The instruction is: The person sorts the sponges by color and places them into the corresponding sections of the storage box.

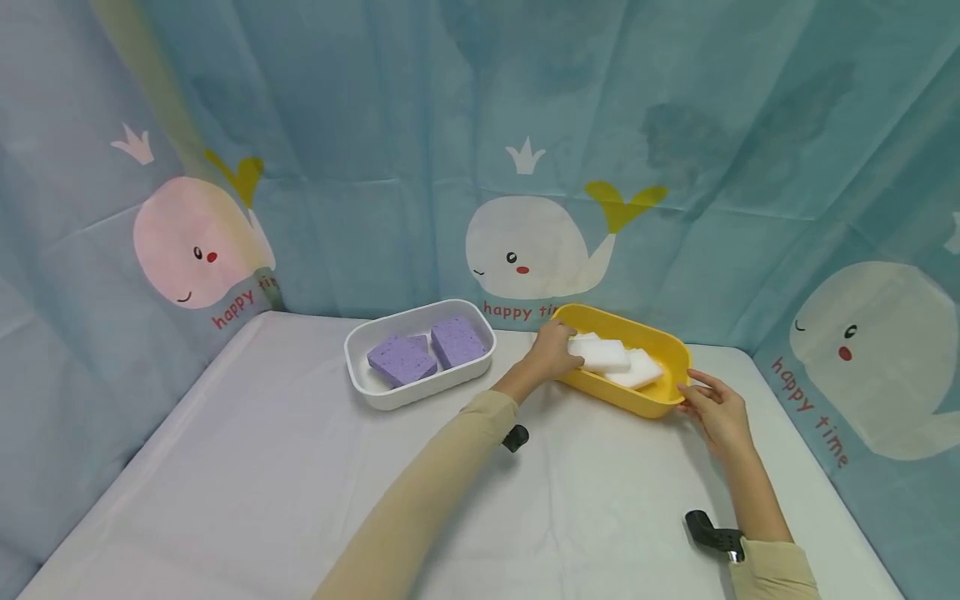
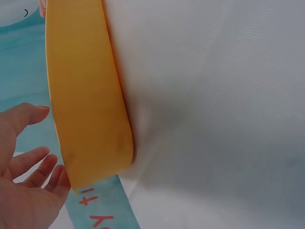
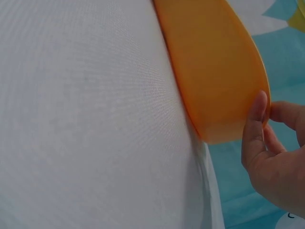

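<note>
A yellow tray stands on the table at the back right, with several white sponges lying in it. My right hand pinches the tray's right end by the rim, thumb outside; the grip shows in the right wrist view. Over the tray's left end is my left hand, its fingers spread and loosely bent by the rim, close to the white sponges. In the left wrist view the left hand has a gap between thumb and fingers; whether it touches a sponge cannot be seen.
To the left a white tray holds two purple sponges. A white cloth covers the table. Behind it hangs a blue curtain with whale prints, close to both trays.
</note>
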`<state>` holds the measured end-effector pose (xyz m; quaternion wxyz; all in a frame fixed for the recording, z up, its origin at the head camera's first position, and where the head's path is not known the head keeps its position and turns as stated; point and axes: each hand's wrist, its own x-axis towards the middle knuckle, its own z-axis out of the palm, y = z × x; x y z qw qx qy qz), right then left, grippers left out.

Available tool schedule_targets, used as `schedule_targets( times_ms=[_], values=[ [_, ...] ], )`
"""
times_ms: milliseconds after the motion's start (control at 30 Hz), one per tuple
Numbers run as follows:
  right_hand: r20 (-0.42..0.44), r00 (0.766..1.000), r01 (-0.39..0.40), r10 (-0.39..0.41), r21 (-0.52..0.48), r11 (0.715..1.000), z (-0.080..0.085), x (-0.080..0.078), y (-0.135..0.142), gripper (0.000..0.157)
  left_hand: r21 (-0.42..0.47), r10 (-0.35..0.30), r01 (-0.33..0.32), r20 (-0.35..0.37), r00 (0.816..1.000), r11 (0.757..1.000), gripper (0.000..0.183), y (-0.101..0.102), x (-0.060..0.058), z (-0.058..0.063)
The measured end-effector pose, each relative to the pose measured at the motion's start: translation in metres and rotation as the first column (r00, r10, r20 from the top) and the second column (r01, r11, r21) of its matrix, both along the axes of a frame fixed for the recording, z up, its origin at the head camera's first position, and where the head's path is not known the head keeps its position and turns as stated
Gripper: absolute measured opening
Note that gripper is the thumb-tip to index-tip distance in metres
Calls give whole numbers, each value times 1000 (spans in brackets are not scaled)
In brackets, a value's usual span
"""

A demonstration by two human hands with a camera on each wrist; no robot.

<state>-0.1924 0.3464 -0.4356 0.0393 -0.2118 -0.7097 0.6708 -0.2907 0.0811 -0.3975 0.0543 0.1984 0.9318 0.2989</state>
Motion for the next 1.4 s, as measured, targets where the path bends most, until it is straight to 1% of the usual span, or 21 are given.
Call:
schedule_targets(
  times_ms=[133,267,467,667,733,800,967,1133,1300,1400],
  values=[
    [-15,1000,-2,2,3,1000,1,1,1,62,57,7,-7,2,1000,998,50,-9,2,0],
    [-24,1000,-16,16,19,1000,1,2,3,65,120,15,-13,-19,1000,993,50,-20,6,1],
    [-2,1000,-8,8,116,993,3,3,4,65,251,16,-2,-51,999,968,48,-43,16,6],
    [-5,1000,28,-27,233,972,7,1,2,61,299,47,-16,-97,994,954,42,-66,26,6],
    [-14,999,48,-46,292,955,9,2,1,59,306,60,-27,-99,993,952,41,-73,30,6],
    [-15,998,65,-63,357,932,12,2,-2,56,316,72,-33,-114,991,948,39,-79,33,6],
    [-55,995,101,-86,491,865,21,4,-12,50,339,108,-42,-177,978,940,36,-97,41,5],
    [-131,989,131,-67,576,807,27,3,-21,43,368,153,-76,-184,971,927,35,-118,48,5],
    [-191,981,146,-32,621,770,29,4,-28,39,378,199,-112,-198,960,919,35,-137,55,7],
    [-219,976,138,14,659,740,31,6,-32,38,363,221,-129,-225,949,923,34,-149,59,9]
  ],
)
